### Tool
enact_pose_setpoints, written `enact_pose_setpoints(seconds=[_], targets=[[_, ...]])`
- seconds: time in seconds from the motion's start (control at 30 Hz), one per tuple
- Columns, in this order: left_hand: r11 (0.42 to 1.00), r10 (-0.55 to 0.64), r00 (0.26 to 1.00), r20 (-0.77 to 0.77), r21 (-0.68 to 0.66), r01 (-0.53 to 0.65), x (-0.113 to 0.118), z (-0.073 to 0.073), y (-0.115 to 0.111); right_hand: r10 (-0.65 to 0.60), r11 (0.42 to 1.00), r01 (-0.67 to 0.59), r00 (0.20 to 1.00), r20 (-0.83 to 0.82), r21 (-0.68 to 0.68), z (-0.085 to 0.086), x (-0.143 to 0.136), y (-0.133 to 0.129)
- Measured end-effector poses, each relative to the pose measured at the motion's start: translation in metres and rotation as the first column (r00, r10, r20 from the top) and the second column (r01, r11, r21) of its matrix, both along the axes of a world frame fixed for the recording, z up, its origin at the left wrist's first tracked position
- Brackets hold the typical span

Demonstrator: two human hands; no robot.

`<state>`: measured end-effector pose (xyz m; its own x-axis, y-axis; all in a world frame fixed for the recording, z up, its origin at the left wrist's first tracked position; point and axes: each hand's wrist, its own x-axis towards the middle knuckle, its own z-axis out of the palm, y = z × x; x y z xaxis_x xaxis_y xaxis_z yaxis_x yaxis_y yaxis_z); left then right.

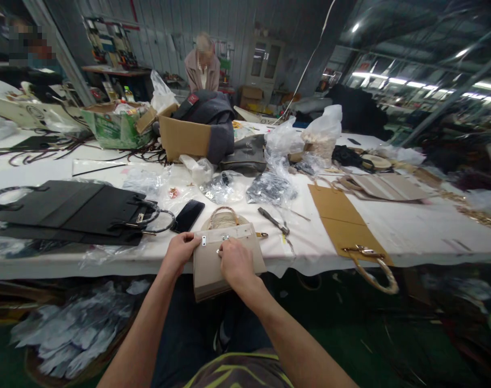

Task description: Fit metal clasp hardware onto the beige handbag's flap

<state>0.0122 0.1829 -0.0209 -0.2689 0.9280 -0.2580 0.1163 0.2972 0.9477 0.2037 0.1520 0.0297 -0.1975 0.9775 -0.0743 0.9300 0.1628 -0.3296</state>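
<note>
A beige handbag panel with a curved handle lies over the table's front edge, partly above my lap. My left hand pinches its upper left edge, beside a small metal plate. Over the middle of the panel is my right hand, fingers curled and pressed together at the metal clasp. Whatever sits between those fingertips is too small to make out. Pliers lie just right of the panel, and a black phone is to its left.
Black bag panels with handles are stacked at left. A tan panel hangs over the front edge at right. Plastic bags of hardware and a cardboard box stand behind. A person is across the table.
</note>
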Motion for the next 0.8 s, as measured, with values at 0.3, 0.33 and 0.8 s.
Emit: enact_pose_setpoints(seconds=[0.3, 0.33, 0.8], targets=[[1.0, 0.005, 0.998, 0.062, -0.012, -0.005, -0.001, -0.006, 0.004, 0.034, 0.998, -0.028, 0.993, 0.116, -0.048, 0.019, -0.007, -0.009], [1.0, 0.002, 0.998, 0.064, -0.016, -0.001, -0.001, -0.006, 0.004, 0.037, 0.999, -0.032, 0.992, 0.117, -0.041, 0.016, -0.008, -0.011], [0.999, 0.045, 0.999, -0.028, -0.011, -0.046, 0.001, -0.002, 0.012, 0.3, 0.933, -0.14, 0.81, -0.504, 0.331, 0.013, 0.123, 0.073]])
